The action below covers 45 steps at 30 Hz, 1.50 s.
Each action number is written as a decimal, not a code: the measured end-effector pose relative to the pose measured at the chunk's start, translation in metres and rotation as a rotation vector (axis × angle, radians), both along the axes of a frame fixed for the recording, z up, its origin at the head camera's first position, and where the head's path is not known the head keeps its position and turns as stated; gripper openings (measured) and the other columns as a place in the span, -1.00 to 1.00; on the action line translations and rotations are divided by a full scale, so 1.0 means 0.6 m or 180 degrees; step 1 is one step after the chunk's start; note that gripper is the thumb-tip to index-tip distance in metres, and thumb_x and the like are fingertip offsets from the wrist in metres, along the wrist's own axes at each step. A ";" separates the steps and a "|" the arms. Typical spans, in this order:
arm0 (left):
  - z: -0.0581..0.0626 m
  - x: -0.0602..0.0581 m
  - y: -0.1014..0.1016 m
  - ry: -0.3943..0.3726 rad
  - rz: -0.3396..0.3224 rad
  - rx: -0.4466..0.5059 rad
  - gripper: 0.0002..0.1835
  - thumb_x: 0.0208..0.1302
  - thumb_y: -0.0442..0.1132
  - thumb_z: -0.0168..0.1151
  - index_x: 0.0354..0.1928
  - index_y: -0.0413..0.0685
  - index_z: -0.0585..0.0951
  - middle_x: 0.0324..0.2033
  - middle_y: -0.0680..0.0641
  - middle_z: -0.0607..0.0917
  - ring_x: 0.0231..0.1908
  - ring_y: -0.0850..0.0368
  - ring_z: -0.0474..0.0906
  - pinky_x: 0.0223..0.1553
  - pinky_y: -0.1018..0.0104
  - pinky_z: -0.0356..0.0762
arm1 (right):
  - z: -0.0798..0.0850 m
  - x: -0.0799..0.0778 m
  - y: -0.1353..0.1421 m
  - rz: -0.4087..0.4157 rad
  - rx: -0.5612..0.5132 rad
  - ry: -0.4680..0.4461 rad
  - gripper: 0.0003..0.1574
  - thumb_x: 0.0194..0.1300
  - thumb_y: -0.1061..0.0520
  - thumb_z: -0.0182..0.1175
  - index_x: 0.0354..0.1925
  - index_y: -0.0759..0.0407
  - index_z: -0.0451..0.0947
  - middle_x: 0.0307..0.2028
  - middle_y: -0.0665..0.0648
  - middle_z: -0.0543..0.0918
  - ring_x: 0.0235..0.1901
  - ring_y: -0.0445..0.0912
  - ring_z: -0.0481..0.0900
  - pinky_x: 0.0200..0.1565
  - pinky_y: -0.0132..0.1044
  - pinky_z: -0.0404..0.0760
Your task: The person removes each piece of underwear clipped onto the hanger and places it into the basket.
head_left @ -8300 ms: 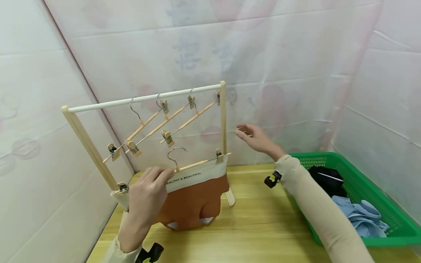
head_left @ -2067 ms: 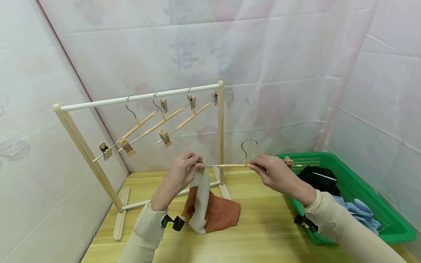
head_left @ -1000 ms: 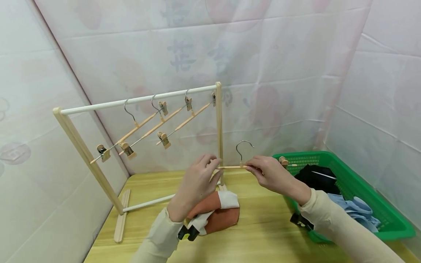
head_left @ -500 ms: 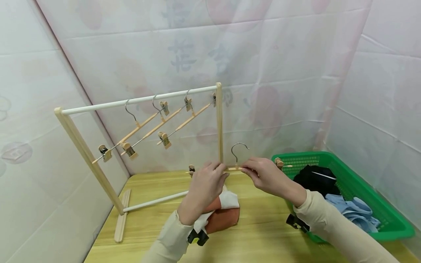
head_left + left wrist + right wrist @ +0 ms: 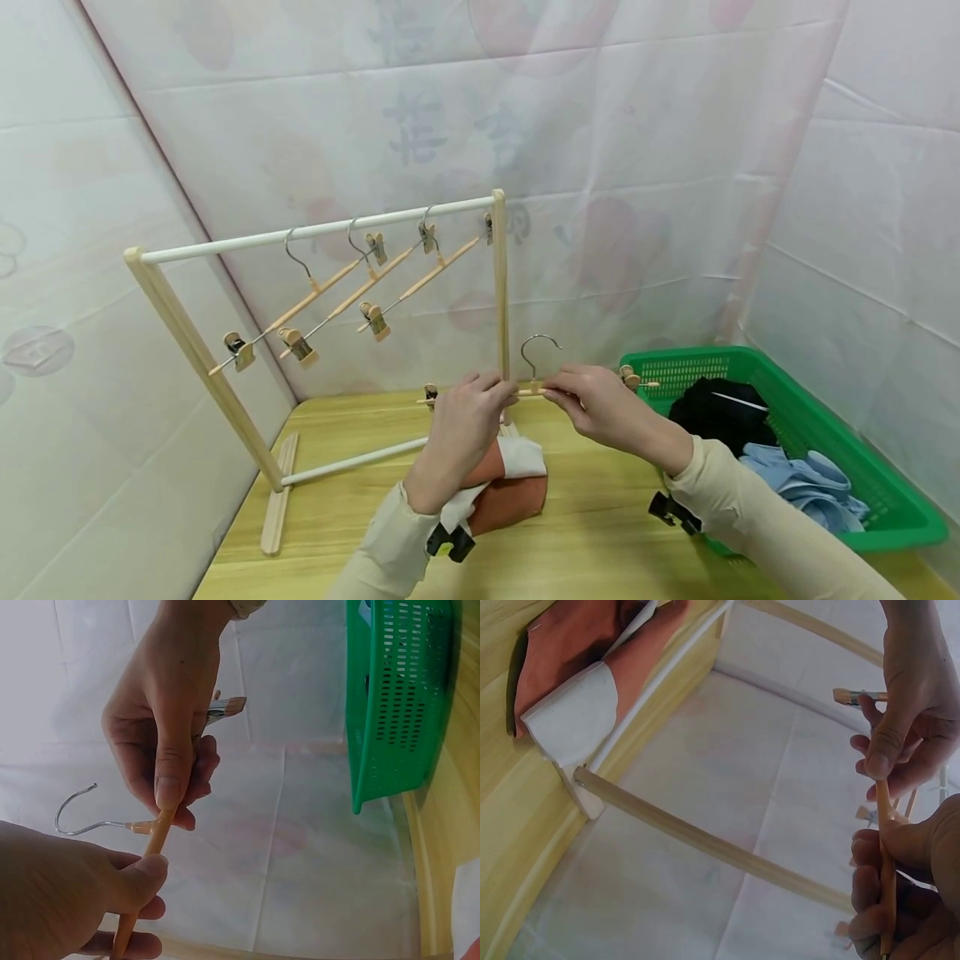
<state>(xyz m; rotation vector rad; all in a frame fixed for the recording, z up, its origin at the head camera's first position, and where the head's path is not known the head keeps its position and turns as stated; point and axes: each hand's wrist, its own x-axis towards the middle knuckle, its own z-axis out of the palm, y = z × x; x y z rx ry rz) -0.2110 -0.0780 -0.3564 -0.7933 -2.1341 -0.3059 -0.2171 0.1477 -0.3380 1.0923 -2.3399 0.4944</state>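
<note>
A clip hanger [image 5: 533, 390] with a wooden bar and a metal hook is held level above the table, hook up. My left hand [image 5: 467, 421] grips the bar left of the hook, and my right hand [image 5: 611, 410] pinches it just to the right. In the left wrist view both thumbs press on the bar [image 5: 159, 832]. Its end clips [image 5: 630, 377] stick out past the hands with no cloth in them. A rust-brown garment with a white band [image 5: 512, 502] lies crumpled on the table beneath my left hand, partly hidden by it.
A wooden rack [image 5: 171, 312] with a white top rail [image 5: 322, 229] stands at the left, three clip hangers [image 5: 363, 290] hanging from it. At the right, a green basket [image 5: 892, 475] holds black cloth [image 5: 723, 417] and light-blue cloth [image 5: 806, 483]. Fabric walls [image 5: 637, 108] surround the table [image 5: 600, 533].
The garment was clipped to the hanger earlier; it came off and dropped onto the table. My left hand has moved right from the clip to the bar, and the hanger has shifted slightly left and down.
</note>
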 end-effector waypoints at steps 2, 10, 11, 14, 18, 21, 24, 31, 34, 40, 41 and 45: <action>-0.001 -0.001 -0.002 0.0042 -0.0017 0.0010 -0.91 0.22 -0.15 0.43 -0.23 0.14 0.80 -0.40 0.15 0.76 -0.45 0.21 0.62 -0.53 0.40 0.57 | 0.001 0.000 -0.001 0.0010 0.0009 -0.0025 -0.91 0.36 0.23 0.30 -0.19 0.09 0.72 -0.42 -0.03 0.65 -0.53 -0.37 0.38 -0.46 -0.50 0.44; -0.005 -0.003 -0.007 0.0010 -0.0131 0.0029 -0.93 0.20 -0.19 0.45 -0.27 0.09 0.82 -0.38 0.12 0.80 -0.43 0.20 0.67 -0.43 0.40 0.62 | 0.000 0.002 -0.006 0.0017 0.0006 -0.0060 -0.91 0.36 0.21 0.31 -0.18 0.07 0.72 -0.41 -0.07 0.62 -0.53 -0.40 0.36 -0.47 -0.52 0.42; -0.006 -0.003 -0.008 0.0000 -0.0144 0.0044 -0.93 0.20 -0.20 0.45 -0.28 0.08 0.82 -0.37 0.12 0.81 -0.42 0.20 0.68 -0.43 0.40 0.63 | 0.000 0.002 -0.007 0.0017 0.0004 -0.0057 -0.91 0.36 0.21 0.31 -0.18 0.07 0.72 -0.40 -0.06 0.62 -0.53 -0.39 0.36 -0.47 -0.52 0.42; -0.006 -0.003 -0.009 0.0001 -0.0140 0.0080 -0.94 0.18 -0.20 0.46 -0.30 0.07 0.82 -0.36 0.12 0.82 -0.41 0.20 0.71 -0.43 0.39 0.64 | 0.000 0.003 -0.008 -0.0005 -0.0006 0.0007 -0.89 0.35 0.19 0.33 -0.15 0.06 0.72 -0.35 -0.05 0.67 -0.48 -0.36 0.48 -0.43 -0.48 0.50; -0.010 -0.006 -0.013 0.0014 -0.0084 0.0091 -0.94 0.17 -0.16 0.46 -0.31 0.08 0.81 -0.39 0.13 0.82 -0.42 0.20 0.70 -0.45 0.37 0.63 | 0.001 0.009 -0.008 -0.0079 -0.0063 0.0130 -0.81 0.32 0.18 0.37 -0.08 0.06 0.71 -0.22 -0.03 0.73 -0.31 -0.25 0.67 -0.30 -0.34 0.65; -0.014 -0.011 -0.018 0.0000 -0.0018 0.0089 -0.92 0.18 -0.13 0.45 -0.31 0.09 0.81 -0.43 0.13 0.80 -0.45 0.21 0.68 -0.48 0.37 0.62 | 0.004 0.016 -0.010 -0.0100 -0.0094 0.0210 -0.75 0.30 0.18 0.38 -0.04 0.06 0.70 -0.14 -0.02 0.74 -0.18 -0.18 0.70 -0.20 -0.24 0.70; -0.016 -0.015 -0.023 -0.0015 0.0035 0.0086 -0.91 0.19 -0.12 0.44 -0.30 0.09 0.81 -0.44 0.12 0.79 -0.47 0.21 0.67 -0.50 0.38 0.61 | 0.002 0.024 -0.011 -0.0042 -0.0113 0.0294 -0.72 0.26 0.20 0.40 -0.04 0.07 0.69 -0.11 0.00 0.73 -0.12 -0.13 0.68 -0.14 -0.19 0.70; -0.013 -0.021 -0.036 -0.0028 0.0071 0.0112 -0.93 0.20 -0.14 0.44 -0.33 0.08 0.81 -0.47 0.11 0.78 -0.52 0.19 0.65 -0.55 0.37 0.59 | -0.022 0.034 -0.020 0.0202 -0.0129 0.0358 -0.74 0.16 0.23 0.47 -0.16 0.04 0.70 -0.19 -0.03 0.71 -0.17 -0.17 0.66 -0.17 -0.25 0.69; -0.013 -0.024 -0.042 -0.0004 0.0079 0.0122 -0.94 0.21 -0.13 0.43 -0.35 0.09 0.80 -0.48 0.12 0.77 -0.52 0.19 0.64 -0.55 0.36 0.59 | -0.038 0.034 -0.024 0.0210 -0.0044 0.0291 -0.75 0.17 0.20 0.47 -0.17 0.00 0.70 -0.21 -0.07 0.70 -0.19 -0.21 0.65 -0.18 -0.31 0.68; -0.015 -0.031 -0.057 0.0058 0.0123 0.0137 -0.96 0.16 -0.16 0.46 -0.34 0.10 0.80 -0.47 0.10 0.79 -0.49 0.15 0.68 -0.56 0.31 0.61 | -0.072 0.028 -0.034 0.0136 0.0181 -0.0007 -0.76 0.22 0.12 0.46 -0.13 -0.04 0.68 -0.19 -0.10 0.69 -0.20 -0.23 0.66 -0.20 -0.32 0.67; -0.016 -0.032 -0.061 0.0050 0.0138 0.0136 -0.95 0.15 -0.16 0.47 -0.34 0.09 0.80 -0.47 0.09 0.79 -0.49 0.15 0.68 -0.56 0.30 0.61 | -0.079 0.027 -0.036 0.0131 0.0233 -0.0082 -0.76 0.23 0.11 0.45 -0.12 -0.03 0.68 -0.18 -0.09 0.69 -0.19 -0.22 0.66 -0.19 -0.31 0.67; -0.022 -0.035 -0.076 0.0011 0.0168 0.0149 -0.96 0.15 -0.18 0.46 -0.36 0.07 0.79 -0.50 0.07 0.78 -0.49 0.12 0.69 -0.55 0.28 0.61 | -0.103 0.023 -0.043 0.0072 0.0486 -0.0459 -0.75 0.26 0.09 0.42 -0.08 -0.01 0.67 -0.13 -0.04 0.68 -0.14 -0.18 0.65 -0.14 -0.25 0.67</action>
